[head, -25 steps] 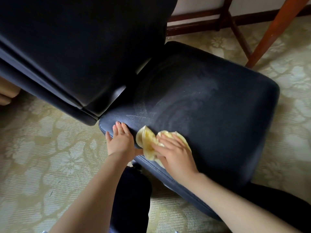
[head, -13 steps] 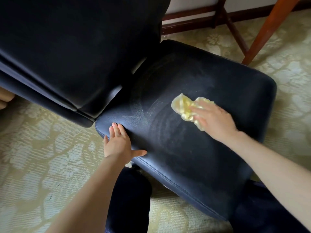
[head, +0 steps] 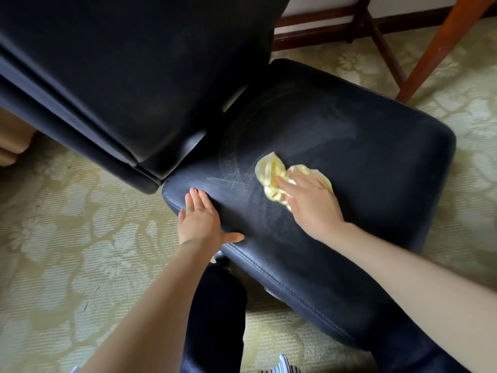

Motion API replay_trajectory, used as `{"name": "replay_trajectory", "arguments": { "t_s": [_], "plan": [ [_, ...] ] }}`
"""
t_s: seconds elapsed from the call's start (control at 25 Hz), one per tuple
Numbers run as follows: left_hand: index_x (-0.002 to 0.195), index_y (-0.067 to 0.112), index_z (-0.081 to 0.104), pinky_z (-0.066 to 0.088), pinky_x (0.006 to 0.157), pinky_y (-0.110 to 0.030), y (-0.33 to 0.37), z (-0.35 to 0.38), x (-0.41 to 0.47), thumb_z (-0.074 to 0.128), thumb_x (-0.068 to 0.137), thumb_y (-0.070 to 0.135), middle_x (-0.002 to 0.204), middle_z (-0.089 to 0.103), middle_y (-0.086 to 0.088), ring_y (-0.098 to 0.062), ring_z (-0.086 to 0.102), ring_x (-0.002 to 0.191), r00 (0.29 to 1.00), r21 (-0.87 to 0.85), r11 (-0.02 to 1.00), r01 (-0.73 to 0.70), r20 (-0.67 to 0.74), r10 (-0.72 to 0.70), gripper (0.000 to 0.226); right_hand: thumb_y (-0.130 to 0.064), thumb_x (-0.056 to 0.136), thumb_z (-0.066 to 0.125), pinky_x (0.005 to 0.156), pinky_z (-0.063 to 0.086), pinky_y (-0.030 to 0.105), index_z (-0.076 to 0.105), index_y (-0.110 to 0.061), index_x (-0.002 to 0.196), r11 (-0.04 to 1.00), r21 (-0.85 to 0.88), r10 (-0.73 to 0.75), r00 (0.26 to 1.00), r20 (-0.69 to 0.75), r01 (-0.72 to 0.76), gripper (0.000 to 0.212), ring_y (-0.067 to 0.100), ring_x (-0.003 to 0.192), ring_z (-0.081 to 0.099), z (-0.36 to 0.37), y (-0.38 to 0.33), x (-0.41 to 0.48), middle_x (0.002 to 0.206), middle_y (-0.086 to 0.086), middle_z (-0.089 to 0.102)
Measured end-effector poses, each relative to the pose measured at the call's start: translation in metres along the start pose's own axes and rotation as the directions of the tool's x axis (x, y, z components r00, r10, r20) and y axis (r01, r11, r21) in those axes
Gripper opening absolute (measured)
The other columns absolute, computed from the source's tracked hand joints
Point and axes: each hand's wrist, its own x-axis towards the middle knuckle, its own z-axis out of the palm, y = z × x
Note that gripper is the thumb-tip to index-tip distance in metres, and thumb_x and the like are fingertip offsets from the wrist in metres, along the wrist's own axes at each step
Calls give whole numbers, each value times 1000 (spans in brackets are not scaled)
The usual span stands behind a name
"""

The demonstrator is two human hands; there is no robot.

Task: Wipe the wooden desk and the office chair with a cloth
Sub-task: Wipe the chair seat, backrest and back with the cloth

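Drawn back leftward from mid-seat, the right hand (head: 313, 208) presses the crumpled pale-yellow cloth (head: 271, 173) under flat fingers at frame centre on the streaked dark chair seat (head: 376, 162). The left hand (head: 200, 219) rests open on its left edge.

The right hand (head: 312, 203) is pressing on the cloth (head: 271, 176), which is lying on the chair seat (head: 376, 162) directly beneath it and sticking out past the fingertips on the far-left side. Left of that contact and nearer the person, the left hand (head: 200, 219) is resting flat on the seat's edge. The backrest (head: 129, 76) is rising farther left and behind. Beyond the cloth to the right, the desk legs (head: 441, 47) are standing on the carpet (head: 67, 238), apart from the seat.
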Motion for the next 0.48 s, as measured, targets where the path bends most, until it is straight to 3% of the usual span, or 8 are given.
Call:
{"name": "replay_trajectory", "arguments": {
  "t_s": [0.12, 0.32, 0.4, 0.48],
  "plan": [
    [146, -3, -15, 9, 118, -39, -3, -3, 1, 61, 69, 72, 156, -14, -18, -28, -10, 146, 1000, 10, 1000, -9, 8, 9, 131, -5, 76, 69, 110, 28, 43, 62, -18, 123, 983, -38, -179, 984, 29, 180, 50, 28, 120, 52, 4, -19, -29, 123, 9, 60],
    [146, -1, -15, 4, 117, -45, -5, -11, 1, 58, 69, 74, 156, -14, -21, -31, -9, 145, 999, 100, 994, -33, -10, 34, 129, -13, 70, 75, 108, 33, 42, 63, -24, 119, 925, -1, -379, 923, 70, 380, 51, 22, 117, 56, 2, -22, -59, 121, 2, 63],
    [146, 3, -17, 2, 116, -47, 1, -11, -2, 59, 71, 71, 154, -21, -19, -32, -15, 144, 985, 129, 981, -144, -77, 155, 127, -19, 76, 67, 108, 34, 42, 61, -26, 121, 887, -22, -460, 885, 67, 462, 46, 20, 121, 54, -1, -9, -64, 124, 1, 61],
    [146, 9, -22, -5, 116, -43, 16, -9, -2, 58, 69, 73, 152, -32, -11, -28, -26, 141, 922, 168, 926, -339, -139, 362, 128, -22, 83, 56, 111, 30, 39, 56, -30, 124, 874, -60, -475, 875, 95, 482, 42, 20, 126, 48, -6, 10, -67, 126, 1, 56]
  ]
}}
